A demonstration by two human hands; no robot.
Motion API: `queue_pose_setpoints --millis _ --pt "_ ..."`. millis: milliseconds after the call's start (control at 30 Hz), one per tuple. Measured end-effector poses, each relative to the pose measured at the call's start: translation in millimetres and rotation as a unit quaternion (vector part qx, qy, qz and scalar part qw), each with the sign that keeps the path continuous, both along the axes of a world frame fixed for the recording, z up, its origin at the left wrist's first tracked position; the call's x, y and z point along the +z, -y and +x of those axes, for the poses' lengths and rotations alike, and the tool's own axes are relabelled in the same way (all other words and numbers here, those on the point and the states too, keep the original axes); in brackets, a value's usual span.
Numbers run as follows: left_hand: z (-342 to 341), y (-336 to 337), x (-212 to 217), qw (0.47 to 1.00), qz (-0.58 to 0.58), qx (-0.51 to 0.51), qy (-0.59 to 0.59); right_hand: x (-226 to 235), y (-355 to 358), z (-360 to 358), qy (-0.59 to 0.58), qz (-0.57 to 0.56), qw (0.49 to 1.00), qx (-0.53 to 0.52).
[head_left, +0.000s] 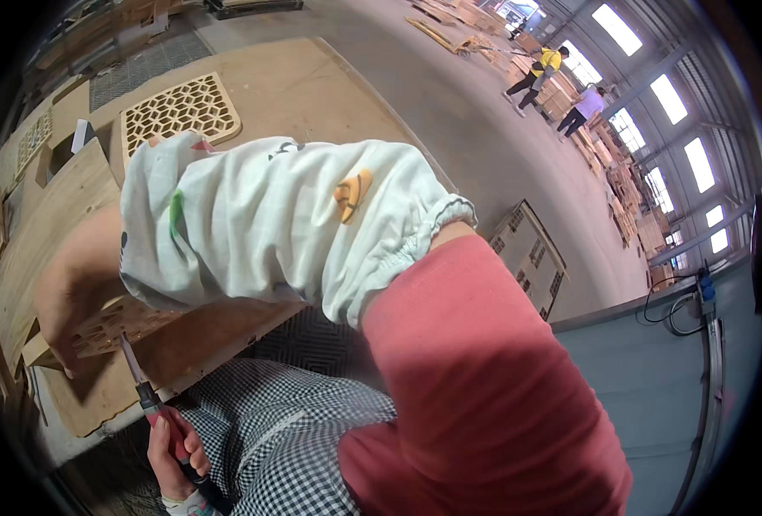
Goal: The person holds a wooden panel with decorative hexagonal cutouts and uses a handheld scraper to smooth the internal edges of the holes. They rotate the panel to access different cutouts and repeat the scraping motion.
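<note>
My left hand (173, 454) is closed around a slim tool (147, 397) with a red-and-black handle and a narrow, tapering metal end. The tip reaches the edge of a latticed wooden panel (110, 328) with many cut-out holes. My right arm, in a pink sleeve and a white printed oversleeve, stretches across the view to the left. My right hand (73, 292) bends down over the end of that panel, fingers gripping it. The oversleeve hides part of the panel, and the fingertips show only in part.
The worktable (286, 86) bears another latticed panel (181, 110) beyond my arm and a plain board (58, 211) at left. On the floor to the right lies a flat framed panel (529, 249). Two people (536, 76) stand far off beside wood stacks.
</note>
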State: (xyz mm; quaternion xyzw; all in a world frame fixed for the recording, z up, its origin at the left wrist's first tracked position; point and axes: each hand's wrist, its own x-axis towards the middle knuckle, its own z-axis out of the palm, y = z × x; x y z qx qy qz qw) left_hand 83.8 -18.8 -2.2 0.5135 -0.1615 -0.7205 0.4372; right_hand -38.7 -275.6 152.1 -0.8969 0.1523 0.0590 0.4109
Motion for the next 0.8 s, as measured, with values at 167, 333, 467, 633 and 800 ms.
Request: queue_pose_setpoints --millis 167,333,467,633,800 --pt "2 14 -3 1.0 -0.013 -0.012 -0.004 -4 -6 -13 -0.01 0.0 1.0 -0.011" --pt "-2 -3 -6 0.998 -0.006 -0.013 -0.055 1 -5 -20 -0.018 -0.005 0.999 -0.026" --pt "26 -3 -20 0.999 -0.018 -0.026 -0.028 -4 -1 15 -0.027 0.008 1.0 0.005" --pt "7 -20 1 0.996 -0.061 -0.062 0.028 17 -14 0 -0.059 0.03 0.994 -0.09" --pt "5 -86 -15 0.983 -0.058 0.012 0.172 31 -21 8 -0.049 0.096 0.987 -0.121"
